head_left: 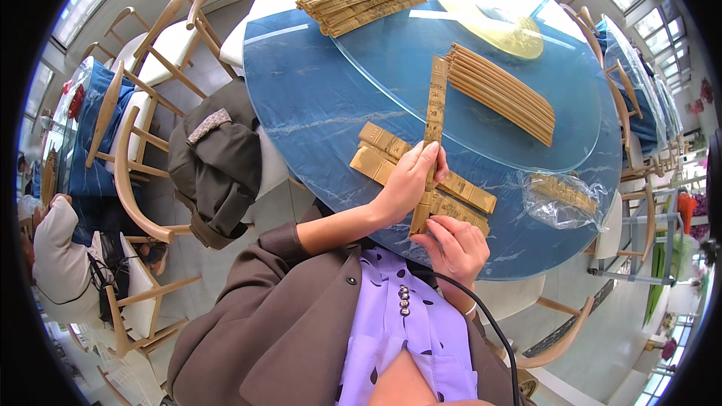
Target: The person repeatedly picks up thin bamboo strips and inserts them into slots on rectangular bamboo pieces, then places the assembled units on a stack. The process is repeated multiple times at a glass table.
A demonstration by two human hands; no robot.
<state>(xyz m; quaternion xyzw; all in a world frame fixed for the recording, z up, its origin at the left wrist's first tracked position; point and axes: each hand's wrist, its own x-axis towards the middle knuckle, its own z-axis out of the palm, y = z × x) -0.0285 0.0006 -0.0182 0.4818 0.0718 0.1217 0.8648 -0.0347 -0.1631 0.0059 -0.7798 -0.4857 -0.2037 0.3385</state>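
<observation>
A long, narrow brown paper sleeve [435, 98] with dark print stands nearly upright across the picture, pointing away from me. My left hand [410, 178] is closed around its middle. At the sleeve's lower end my right hand [456, 249] pinches it between thumb and fingers. Whether anything is inside the sleeve is hidden. Beneath it, flat brown paper sleeves [470, 192] lie crosswise on the blue table, partly covered by my hands. Farther right lies a neat row of slim light-brown sticks [502, 94], like chopsticks.
A pile of brown printed sleeves [361, 1] sits at the far left of the round glass-topped table [293, 83]. Near the right edge lies a clear plastic bag [564, 197] with brown sleeves inside. A dark coat [218, 158] hangs over a chair at left. Another person [64, 248] sits beyond.
</observation>
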